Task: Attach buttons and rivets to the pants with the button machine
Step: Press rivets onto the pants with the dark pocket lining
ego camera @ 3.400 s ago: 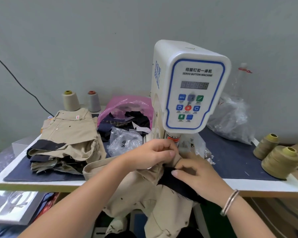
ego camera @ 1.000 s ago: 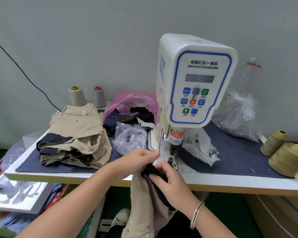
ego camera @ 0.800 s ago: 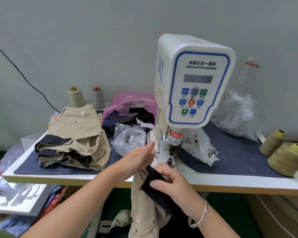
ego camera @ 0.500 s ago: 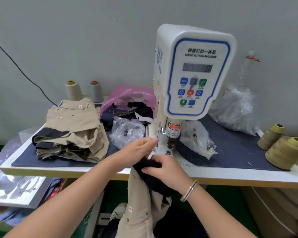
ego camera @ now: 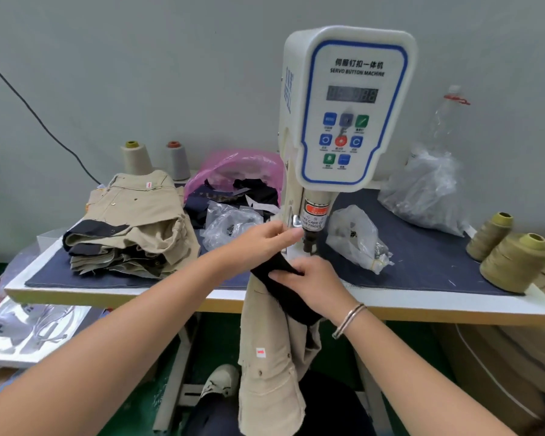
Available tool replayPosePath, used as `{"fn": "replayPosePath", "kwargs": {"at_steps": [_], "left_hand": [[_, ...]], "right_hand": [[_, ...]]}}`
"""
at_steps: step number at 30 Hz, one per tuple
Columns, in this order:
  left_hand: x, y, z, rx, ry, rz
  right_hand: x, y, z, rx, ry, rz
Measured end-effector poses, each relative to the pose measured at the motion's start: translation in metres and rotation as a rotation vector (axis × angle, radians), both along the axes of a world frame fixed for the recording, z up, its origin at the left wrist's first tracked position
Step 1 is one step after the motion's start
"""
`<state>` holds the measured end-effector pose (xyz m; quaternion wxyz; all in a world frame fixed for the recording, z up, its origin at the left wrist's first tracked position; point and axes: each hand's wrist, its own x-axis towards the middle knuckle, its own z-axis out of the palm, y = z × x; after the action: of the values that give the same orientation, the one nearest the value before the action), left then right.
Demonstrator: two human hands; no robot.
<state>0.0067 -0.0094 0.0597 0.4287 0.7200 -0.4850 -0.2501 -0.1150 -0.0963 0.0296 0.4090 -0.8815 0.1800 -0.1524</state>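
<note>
A white servo button machine (ego camera: pixel 346 105) stands at the middle of the table, its punch head (ego camera: pixel 310 237) just above the table. Khaki pants (ego camera: pixel 271 347) with a black inner band hang from the table's front edge below the punch. My left hand (ego camera: pixel 258 243) holds the top of the pants right beside the punch, fingers stretched toward it. My right hand (ego camera: pixel 312 284) grips the black band just in front of the punch. The die under the punch is hidden by my hands and the cloth.
A stack of folded khaki pants (ego camera: pixel 129 225) lies at the table's left. Clear bags of hardware (ego camera: pixel 356 237) sit beside the machine, a pink bag (ego camera: pixel 233 171) behind. Thread cones (ego camera: pixel 513 262) stand at the right edge and at the back left (ego camera: pixel 136 157). A shoe (ego camera: pixel 221 382) shows below.
The pants went from bunched under the machine to hanging off the table edge. My hands pulled back, turned the black band, then lifted it up to the punch again.
</note>
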Motion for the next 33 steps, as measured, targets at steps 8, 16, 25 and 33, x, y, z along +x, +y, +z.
{"fn": "replayPosePath", "kwargs": {"at_steps": [8, 16, 25, 33], "left_hand": [[0.002, -0.001, 0.016, 0.243, -0.368, -0.134], [0.011, 0.005, 0.021, 0.130, -0.052, -0.222], [0.010, -0.010, 0.039, 0.234, 0.014, -0.239], [0.019, -0.011, 0.039, 0.190, 0.072, -0.391]], "right_hand": [[-0.009, -0.023, 0.017, -0.005, -0.053, 0.023], [-0.023, -0.041, 0.021, 0.267, -0.037, -0.017], [-0.061, -0.006, -0.014, 0.160, -0.111, -0.236], [-0.054, -0.015, -0.030, 0.173, -0.053, -0.320]]}}
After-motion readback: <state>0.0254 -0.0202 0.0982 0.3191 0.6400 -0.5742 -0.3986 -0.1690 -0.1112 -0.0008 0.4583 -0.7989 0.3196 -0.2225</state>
